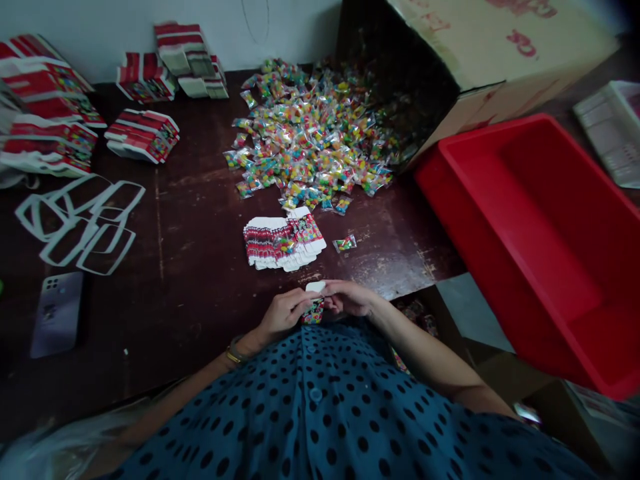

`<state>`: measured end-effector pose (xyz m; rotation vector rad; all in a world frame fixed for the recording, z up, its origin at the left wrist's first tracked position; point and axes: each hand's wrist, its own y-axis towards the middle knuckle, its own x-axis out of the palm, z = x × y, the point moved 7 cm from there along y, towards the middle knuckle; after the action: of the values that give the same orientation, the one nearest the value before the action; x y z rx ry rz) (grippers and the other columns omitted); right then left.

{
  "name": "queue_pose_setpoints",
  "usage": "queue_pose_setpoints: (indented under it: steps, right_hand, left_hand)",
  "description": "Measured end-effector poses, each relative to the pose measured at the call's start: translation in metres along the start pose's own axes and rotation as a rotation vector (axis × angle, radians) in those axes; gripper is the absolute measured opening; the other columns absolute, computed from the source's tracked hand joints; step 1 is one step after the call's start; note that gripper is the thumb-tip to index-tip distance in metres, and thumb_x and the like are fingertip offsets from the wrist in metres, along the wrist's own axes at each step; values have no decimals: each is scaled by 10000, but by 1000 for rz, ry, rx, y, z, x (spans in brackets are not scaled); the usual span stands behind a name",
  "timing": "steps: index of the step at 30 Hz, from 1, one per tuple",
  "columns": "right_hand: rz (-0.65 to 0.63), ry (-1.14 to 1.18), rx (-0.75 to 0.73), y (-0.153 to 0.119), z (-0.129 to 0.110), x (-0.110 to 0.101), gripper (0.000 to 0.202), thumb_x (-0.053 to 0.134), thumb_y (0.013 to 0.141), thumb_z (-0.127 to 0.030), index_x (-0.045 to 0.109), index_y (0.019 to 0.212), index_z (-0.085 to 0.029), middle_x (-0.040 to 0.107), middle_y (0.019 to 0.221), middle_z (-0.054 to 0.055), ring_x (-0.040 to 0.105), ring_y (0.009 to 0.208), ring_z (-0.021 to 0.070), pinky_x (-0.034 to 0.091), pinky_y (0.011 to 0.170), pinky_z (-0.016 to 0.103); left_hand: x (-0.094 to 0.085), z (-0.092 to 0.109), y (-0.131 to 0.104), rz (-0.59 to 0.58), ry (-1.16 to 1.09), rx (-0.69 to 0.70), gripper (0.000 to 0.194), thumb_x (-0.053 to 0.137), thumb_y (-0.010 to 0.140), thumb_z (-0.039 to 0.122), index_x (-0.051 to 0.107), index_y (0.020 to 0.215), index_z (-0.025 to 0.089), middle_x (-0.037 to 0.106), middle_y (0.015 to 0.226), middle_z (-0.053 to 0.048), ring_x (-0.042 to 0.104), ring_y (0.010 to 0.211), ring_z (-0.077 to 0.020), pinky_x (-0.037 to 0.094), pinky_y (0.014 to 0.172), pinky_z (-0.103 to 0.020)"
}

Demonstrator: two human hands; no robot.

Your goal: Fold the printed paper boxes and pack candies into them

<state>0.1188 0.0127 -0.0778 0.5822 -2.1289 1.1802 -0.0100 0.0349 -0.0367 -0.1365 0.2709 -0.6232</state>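
Close to my body, a small printed candy box [313, 312] with a white top flap is held between both hands. My left hand [284, 313] grips its left side, thumb across the front. On the right side, the fingers of my right hand [349, 298] are curled at the upper edge near the flap. Just beyond lies a fanned stack of flat printed boxes [265, 243], with a candy packet [284, 246] on top. Another small candy packet [345, 244] rests alone to the right of the stack.
A heap of clear candy packets [310, 140] spills from a tipped cardboard carton [500, 47]. The red plastic bin [500, 247] stands at the right. Bundled flat boxes [143, 135], white paper bands [83, 223] and a phone [57, 315] lie on the left of the dark table [200, 200].
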Motion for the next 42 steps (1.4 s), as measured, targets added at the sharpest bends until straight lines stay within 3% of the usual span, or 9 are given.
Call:
queue_pose_setpoints:
  steps: [3,6,12,17,20,23,29,36,42]
  right_hand:
    - [31,-112,48,-3,-4,4,264,643,630,-123,595,888,-156,574,568,-54,479,427,53,426,417,147]
    - [68,-308,-35,-9,-18,14,243,617,649,-134,644,890,-140,663,693,-17,532,453,49,468,452,156]
    - [121,-498,-213,-9,-36,19,253,643,664,-189,701,900,-118,702,803,12,569,519,54,497,508,167]
    - [131,-526,-217,-4,-33,11,266,679,692,-252,688,930,-133,671,772,-3,560,495,56,476,499,178]
    - [115,-622,-301,-9,-36,20,237,657,771,-350,694,859,-133,655,765,2,568,547,72,480,561,202]
    - [149,-778,-453,-15,-42,32,404,523,886,-433,687,682,-125,655,750,31,599,684,114,488,674,233]
    - [193,-1071,-640,-15,-48,42,230,595,869,-320,724,977,-164,710,943,68,652,886,177,496,830,298]
    - [110,-1572,-839,-28,-46,49,285,494,914,-210,662,1142,-184,657,1042,111,614,952,190,503,822,301]
    - [131,-1449,-803,-27,-51,45,222,519,918,-251,712,1016,-198,678,940,78,628,871,160,500,777,262]
  left_hand:
    - [5,1,-1,-3,-77,-4,423,514,864,291,576,1278,231,684,982,-59,621,921,-204,442,902,-312]
    - [12,-12,1,-15,-242,-135,632,539,840,276,353,1441,219,694,934,-40,630,808,-181,475,844,-325]
    - [15,-24,4,-64,-452,-196,484,543,850,422,596,1253,160,634,1235,-89,550,1141,-265,393,1005,-369]
    - [12,-24,3,-72,-412,-229,516,586,821,466,615,1226,147,671,1172,-81,582,1097,-267,401,1003,-382]
    - [12,-25,5,-48,-441,-248,491,593,817,422,613,1227,153,680,1153,-78,591,1080,-260,414,990,-389]
    - [14,-25,6,-20,-600,-279,478,633,777,300,601,1242,192,637,1240,-73,558,1149,-254,400,1014,-387]
    - [17,-31,-3,-29,-851,-373,495,639,741,249,608,1230,181,602,1291,-112,556,1177,-271,415,1010,-405]
    - [3,-30,-9,-8,-440,-203,674,701,725,207,479,1360,167,518,1383,-128,544,1198,-262,396,1045,-415]
    - [9,-33,-8,-51,-440,-294,761,730,695,210,428,1389,130,613,1271,-139,614,1103,-262,443,997,-449]
